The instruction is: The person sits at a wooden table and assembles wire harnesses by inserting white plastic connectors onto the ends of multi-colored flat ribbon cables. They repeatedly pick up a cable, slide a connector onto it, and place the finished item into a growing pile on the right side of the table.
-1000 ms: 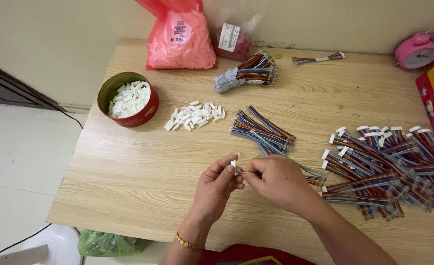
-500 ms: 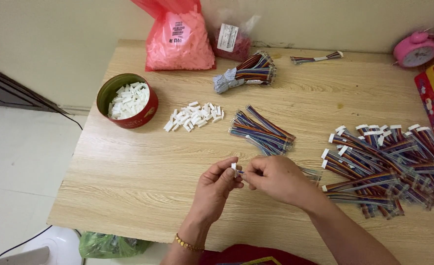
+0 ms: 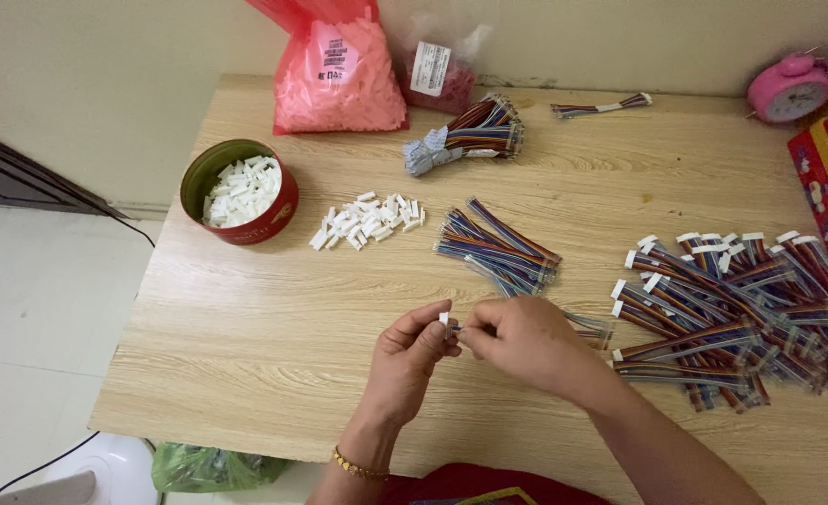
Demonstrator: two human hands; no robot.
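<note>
1. Low centre of the frame: left hand (image 3: pixel 412 360) and right hand (image 3: pixel 517 341) brought together above the wooden tabletop (image 3: pixel 274 337), fingertips meeting.
2. Left grip closed on a small white connector (image 3: pixel 445 320), pinched between thumb and fingers.
3. Right grip closed on the end of a multicoloured wire strip (image 3: pixel 590 327), trailing off to the right across the tabletop, its tip at the connector.
4. Right of the frame: a wide heap of finished wire strips (image 3: pixel 732 309) with white ends.
5. Centre: a smaller bundle of bare wire strips (image 3: pixel 496 251); left of it, a scatter of loose white connectors (image 3: pixel 367 221).
6. Upper left: a red tin (image 3: pixel 239 192) filled with white connectors; behind it, a pink bag (image 3: pixel 337 70).
7. Upper right corner: a pink alarm clock (image 3: pixel 793 89).
</note>
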